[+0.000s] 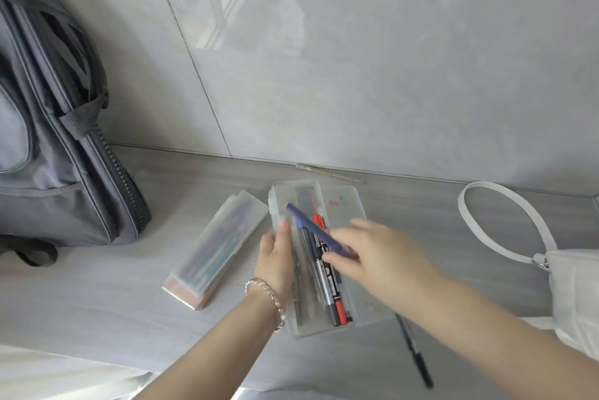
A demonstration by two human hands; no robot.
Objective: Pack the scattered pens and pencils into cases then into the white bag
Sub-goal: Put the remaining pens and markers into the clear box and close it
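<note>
An open clear plastic case (351, 205) lies on the grey floor with several markers and pens (327, 283) inside. My left hand (275, 257) grips the case's left wall. My right hand (372, 254) pinches a dark blue pen (311, 226) and holds it slanted over the case. A second clear case (220, 244), closed and full, lies to the left. One black pen (415, 354) lies loose on the floor right of the open case. A thin clear pen (327, 173) rests by the wall. The white bag (577, 289) sits at the right edge.
A grey backpack (55, 127) leans against the tiled wall at the left. The white bag's strap (505, 231) loops over the floor toward the open case. White fabric (48, 373) shows at the bottom left corner.
</note>
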